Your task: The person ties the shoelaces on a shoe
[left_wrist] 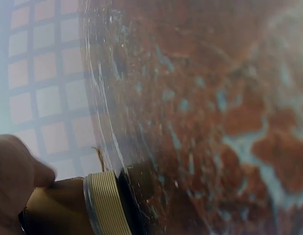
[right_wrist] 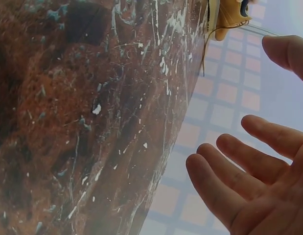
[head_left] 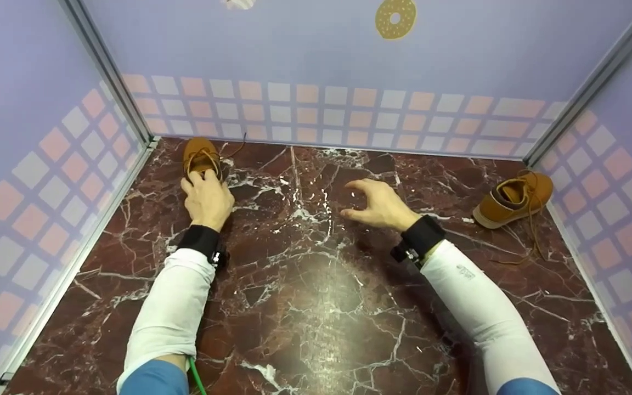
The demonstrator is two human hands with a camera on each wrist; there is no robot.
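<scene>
A tan lace-up shoe [head_left: 199, 149] stands at the far left of the floor, toe toward the back wall, its lace trailing right. My left hand [head_left: 208, 200] grips it at the heel, fingers curled over the collar. The left wrist view shows the same shoe [left_wrist: 108, 204] from the side, with its ribbed pale sole on the floor. Over the middle of the floor, my right hand [head_left: 379, 204] holds nothing, thumb and fingers spread apart. The matching shoe [head_left: 539, 192] stands at the right, angled toward the right wall, laces loose. Part of the left shoe is hidden by my left hand.
Dark red marbled floor [head_left: 305, 285] spreads between lilac panels with a checked border. The back wall [head_left: 316, 55] runs just behind the left shoe. A side panel [head_left: 623, 219] stands close to the right shoe, whose lace [head_left: 535, 241] trails over the floor.
</scene>
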